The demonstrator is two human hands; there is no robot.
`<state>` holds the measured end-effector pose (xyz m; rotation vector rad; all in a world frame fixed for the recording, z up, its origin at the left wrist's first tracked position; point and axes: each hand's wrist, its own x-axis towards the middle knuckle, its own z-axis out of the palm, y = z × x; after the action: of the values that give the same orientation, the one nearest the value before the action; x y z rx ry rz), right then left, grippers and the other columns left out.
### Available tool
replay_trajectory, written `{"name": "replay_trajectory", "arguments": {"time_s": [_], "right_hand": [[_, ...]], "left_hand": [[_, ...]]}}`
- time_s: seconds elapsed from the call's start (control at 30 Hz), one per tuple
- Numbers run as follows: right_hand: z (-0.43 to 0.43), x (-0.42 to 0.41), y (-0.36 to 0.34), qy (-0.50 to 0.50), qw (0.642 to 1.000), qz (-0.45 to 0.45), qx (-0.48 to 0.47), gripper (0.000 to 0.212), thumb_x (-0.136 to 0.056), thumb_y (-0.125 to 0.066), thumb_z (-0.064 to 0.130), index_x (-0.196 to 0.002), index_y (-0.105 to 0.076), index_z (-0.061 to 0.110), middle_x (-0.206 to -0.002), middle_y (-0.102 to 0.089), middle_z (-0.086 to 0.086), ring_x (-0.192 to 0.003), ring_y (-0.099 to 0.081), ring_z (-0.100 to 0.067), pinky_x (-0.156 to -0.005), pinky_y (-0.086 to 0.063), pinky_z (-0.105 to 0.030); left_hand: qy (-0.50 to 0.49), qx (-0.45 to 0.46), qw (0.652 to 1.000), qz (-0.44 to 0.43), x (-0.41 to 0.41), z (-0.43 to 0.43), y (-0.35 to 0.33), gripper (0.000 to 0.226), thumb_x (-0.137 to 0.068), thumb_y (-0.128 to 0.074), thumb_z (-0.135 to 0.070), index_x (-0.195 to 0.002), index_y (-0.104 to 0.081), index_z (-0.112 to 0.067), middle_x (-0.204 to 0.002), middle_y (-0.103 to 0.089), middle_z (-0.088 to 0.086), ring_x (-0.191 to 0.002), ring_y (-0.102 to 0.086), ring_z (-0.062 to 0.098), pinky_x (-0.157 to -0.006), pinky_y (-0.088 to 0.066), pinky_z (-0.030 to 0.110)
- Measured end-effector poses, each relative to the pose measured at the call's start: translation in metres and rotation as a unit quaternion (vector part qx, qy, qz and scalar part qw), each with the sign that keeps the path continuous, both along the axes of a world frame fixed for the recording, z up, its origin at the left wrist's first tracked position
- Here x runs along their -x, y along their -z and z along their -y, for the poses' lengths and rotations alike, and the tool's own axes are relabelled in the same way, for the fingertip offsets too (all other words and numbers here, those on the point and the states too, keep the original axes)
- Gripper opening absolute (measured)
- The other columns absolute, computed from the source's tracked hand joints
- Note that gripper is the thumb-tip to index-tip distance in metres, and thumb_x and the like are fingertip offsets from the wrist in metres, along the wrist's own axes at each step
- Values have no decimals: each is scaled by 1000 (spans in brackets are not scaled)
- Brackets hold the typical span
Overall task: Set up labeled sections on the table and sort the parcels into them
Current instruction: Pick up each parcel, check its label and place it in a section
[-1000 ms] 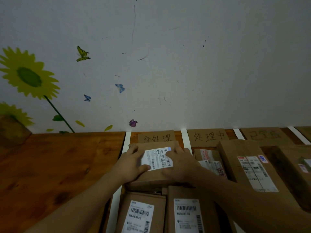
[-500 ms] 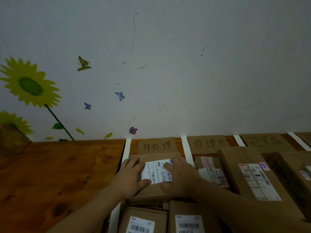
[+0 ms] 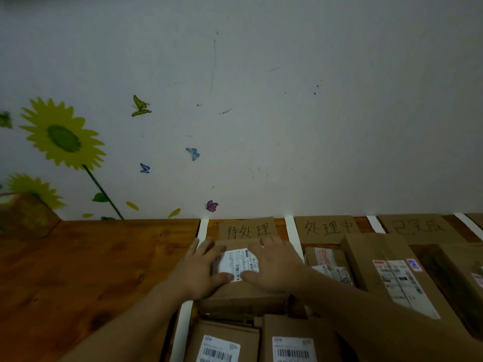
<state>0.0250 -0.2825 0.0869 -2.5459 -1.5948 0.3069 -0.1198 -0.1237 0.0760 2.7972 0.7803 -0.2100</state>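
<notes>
You are pressing both hands flat on a brown cardboard parcel with a white shipping label (image 3: 241, 283), which is lying at the back of the leftmost taped section of the reddish-brown wooden table (image 3: 86, 270). Your left hand (image 3: 200, 273) is resting on the parcel's left part with fingers spread and thumb reaching toward the label; your right hand (image 3: 274, 267) is lying on its right part, fingers likewise spread, thumb nearly meeting the left thumb below the label. Neither hand is curling around or pinching anything; both palms are facing down on the top face.

Just behind the parcel, a brown cardboard sign handwritten "待处理" (image 3: 247, 228) is lying against the wall. A white paper strip (image 3: 294, 236) is separating this section from the next, which is headed by a second cardboard sign reading "处理中" (image 3: 326, 228) and is holding a small brown parcel with red-printed labels (image 3: 329, 265) and a large brown box with a long white label (image 3: 392, 273). A third cardboard sign with faint writing (image 3: 418, 227) is lying farther right. Nearer you, two brown parcels with barcode labels (image 3: 222, 343) are lying side by side. A yellow sunflower decal (image 3: 62, 137) is decorating the white wall.
</notes>
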Motion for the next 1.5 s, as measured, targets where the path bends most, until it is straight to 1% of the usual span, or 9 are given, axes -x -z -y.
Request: {"name": "replay_trajectory", "arguments": {"time_s": [0.07,0.13,0.3,0.4,0.67,0.83,1.07,1.33,1.5], "right_hand": [[-12,3,-13,-7,1000,16,-4,76,-80,-39,76,-140,-38,28,-140,-43,-6,-125,-35,-25,-105,-28,-46],[-25,11,-23,-10,999,34,-1,82,-80,-35,79,-144,-34,28,-148,-36,-7,-134,-31,-29,-110,-23,-48],[-64,60,-45,-23,998,58,12,87,-79,-33,79,-148,-27,26,-153,-29,-11,-139,-24,-32,-108,-24,-48],[-102,111,-60,-29,997,66,31,91,-79,-31,81,-152,-17,27,-159,-16,-11,-144,-16,-32,-113,-19,-51],[-226,281,-94,-77,995,43,44,90,-84,-34,78,-154,-10,27,-160,-12,-10,-145,-14,-32,-115,-18,-50],[-299,344,-111,-115,990,69,29,88,-85,-36,75,-154,-10,27,-161,-10,-10,-146,-13,-31,-116,-18,-51],[-410,371,-112,-126,989,79,7,87,-85,-38,74,-153,-13,26,-160,-14,-11,-145,-16,-30,-115,-22,-48],[-529,359,-109,-108,992,55,-21,88,-85,-39,74,-153,-14,24,-159,-17,-11,-144,-19,-30,-113,-25,-46],[-585,354,-105,-83,996,43,-11,86,-85,-40,72,-153,-17,24,-158,-20,-11,-143,-22,-30,-113,-26,-46]], "left_hand": [[-24,18,999,13,6,-11,-10,90,-68,-39,-84,-145,-11,-45,-158,3,-6,-143,14,25,-113,-5,53],[-44,10,999,10,20,-24,-20,95,-66,-36,-87,-146,-11,-41,-158,3,-3,-143,13,25,-115,-4,50],[-76,-11,997,5,78,-67,-47,88,-79,-46,-71,-148,-7,-34,-158,8,2,-143,14,25,-115,0,40],[-92,-13,995,20,141,-100,-67,86,-82,-49,-66,-149,-7,-33,-158,7,4,-143,13,26,-114,1,37],[-183,-15,983,28,344,-202,-105,85,-82,-50,-64,-149,-6,-34,-158,6,4,-144,8,29,-115,-4,39],[-236,-16,970,53,421,-265,-123,84,-83,-49,-64,-149,-8,-32,-158,2,6,-144,3,29,-115,-5,40],[-281,2,958,57,455,-354,-125,83,-84,-49,-62,-149,-7,-32,-158,0,7,-143,2,33,-114,-6,45],[-288,-1,954,78,443,-473,-135,83,-85,-51,-59,-150,-8,-30,-158,0,8,-144,1,30,-116,-7,44],[-277,1,957,83,435,-540,-134,84,-84,-51,-60,-150,-8,-29,-158,1,6,-144,3,29,-116,-6,43]]}}
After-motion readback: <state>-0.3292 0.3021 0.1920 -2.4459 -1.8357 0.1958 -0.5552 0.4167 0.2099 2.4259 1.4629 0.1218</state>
